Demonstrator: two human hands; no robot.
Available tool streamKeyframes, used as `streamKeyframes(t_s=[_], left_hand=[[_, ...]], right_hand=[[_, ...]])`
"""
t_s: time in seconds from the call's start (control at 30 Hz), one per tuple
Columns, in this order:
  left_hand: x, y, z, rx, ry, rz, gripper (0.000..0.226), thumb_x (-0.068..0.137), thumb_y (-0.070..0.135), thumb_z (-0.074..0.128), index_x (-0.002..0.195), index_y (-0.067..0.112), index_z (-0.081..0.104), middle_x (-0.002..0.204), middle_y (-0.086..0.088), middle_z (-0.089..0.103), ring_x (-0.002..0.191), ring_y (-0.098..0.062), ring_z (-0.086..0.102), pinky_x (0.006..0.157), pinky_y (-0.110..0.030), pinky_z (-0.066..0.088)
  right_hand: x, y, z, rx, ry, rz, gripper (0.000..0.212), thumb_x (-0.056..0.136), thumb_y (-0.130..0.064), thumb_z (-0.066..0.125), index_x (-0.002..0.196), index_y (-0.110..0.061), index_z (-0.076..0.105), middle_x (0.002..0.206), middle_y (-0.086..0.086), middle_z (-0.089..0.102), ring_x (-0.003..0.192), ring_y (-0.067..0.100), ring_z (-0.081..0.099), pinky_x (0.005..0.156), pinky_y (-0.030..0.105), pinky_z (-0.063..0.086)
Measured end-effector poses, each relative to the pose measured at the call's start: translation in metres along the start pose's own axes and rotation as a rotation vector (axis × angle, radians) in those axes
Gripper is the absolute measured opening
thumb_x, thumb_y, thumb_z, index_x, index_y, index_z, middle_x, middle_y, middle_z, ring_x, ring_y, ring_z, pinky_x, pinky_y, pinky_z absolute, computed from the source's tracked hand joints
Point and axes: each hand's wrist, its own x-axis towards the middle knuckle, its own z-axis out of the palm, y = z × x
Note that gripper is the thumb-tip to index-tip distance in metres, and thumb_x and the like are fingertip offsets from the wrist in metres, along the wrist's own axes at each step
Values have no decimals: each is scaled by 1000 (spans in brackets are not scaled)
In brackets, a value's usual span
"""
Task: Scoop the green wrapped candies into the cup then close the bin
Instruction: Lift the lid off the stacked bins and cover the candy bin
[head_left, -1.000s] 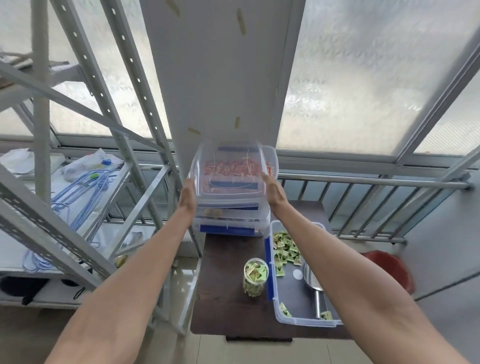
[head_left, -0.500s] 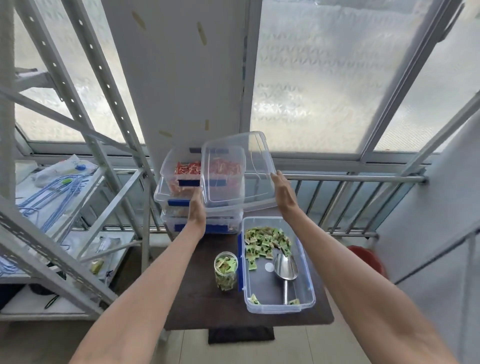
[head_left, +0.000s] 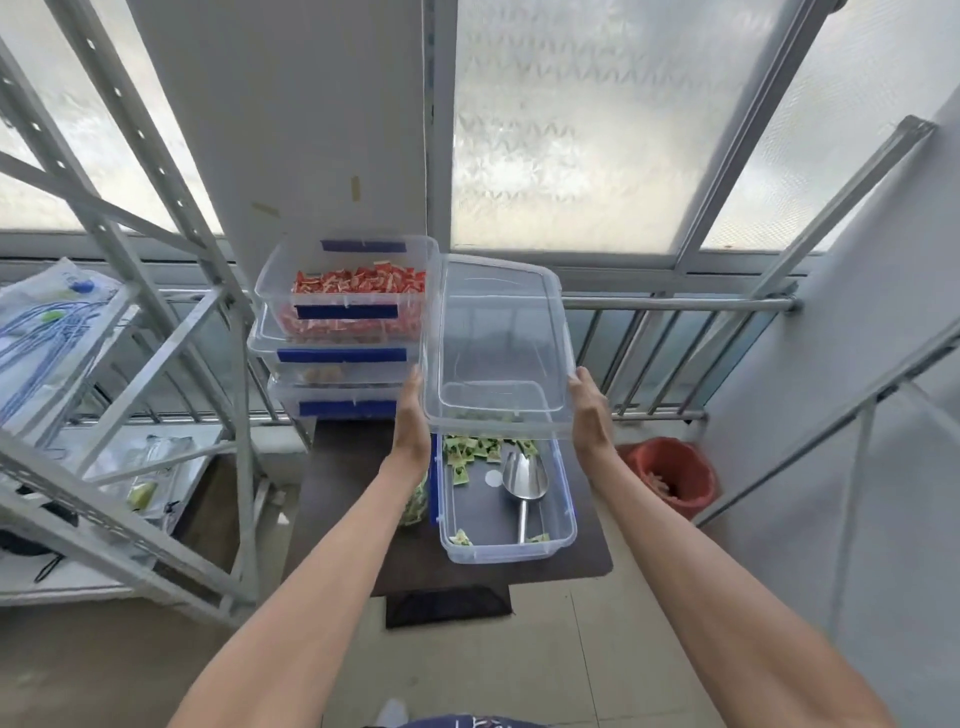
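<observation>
lid (head_left: 498, 343): clear plastic, I've got it up in the air, tilted, over the far end of the open bin
left hand (head_left: 413, 426): flat against the lid's left edge, clamping it
right hand (head_left: 589, 413): same deal on the right edge, so the lid is squeezed between my palms
bin (head_left: 506, 551): open, clear with a blue latch strip on its left side, sitting along the right edge of the table, near end almost at the front right corner
green candies (head_left: 478, 449): mostly piled at the bin's far end under the lid, a couple of strays at the near end
scoop (head_left: 524, 486): metal, lying inside the bin, handle toward me
cup (head_left: 415, 506): just left of the bin, mostly behind my left wrist, green wrappers showing through
table (head_left: 353, 483): small, dark top, set against the railing
stacked bins (head_left: 343, 332): three clear ones at the table's back left corner, top one open and full of red candies
room: balcony-ish, frosted windows, metal railing, grey metal shelving on the left, red bucket (head_left: 672, 478) on the tiled floor to the right
</observation>
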Motion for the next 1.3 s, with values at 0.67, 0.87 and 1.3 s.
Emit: streamKeyframes(t_s=[0.67, 0.87, 1.3], left_hand=[[-39, -102, -5, 186, -17, -197, 65, 101, 40, 37, 159, 18, 18, 165, 8, 16, 152, -9, 14, 125, -39, 10], [-50, -132, -17, 251, -44, -290, 75, 95, 48, 37, 160, 24, 10, 167, 12, 6, 152, -3, 4, 126, -40, 4], [-48, -152, -9, 471, -120, -415, 73, 103, 46, 33, 160, 18, -2, 168, 6, -8, 153, -8, -9, 123, -35, -4]], right_hand=[[-46, 101, -3, -87, 151, 121, 71, 84, -35, 40, 148, -6, 47, 151, 9, 49, 142, 24, 42, 118, 35, 27], [-36, 118, -3, -212, 39, 162, 71, 84, -39, 39, 148, -10, 49, 150, 7, 51, 140, 26, 44, 116, 37, 30], [-30, 156, -3, -392, -102, 241, 59, 103, -29, 45, 157, -8, 30, 161, 9, 34, 147, 26, 32, 119, 36, 22]])
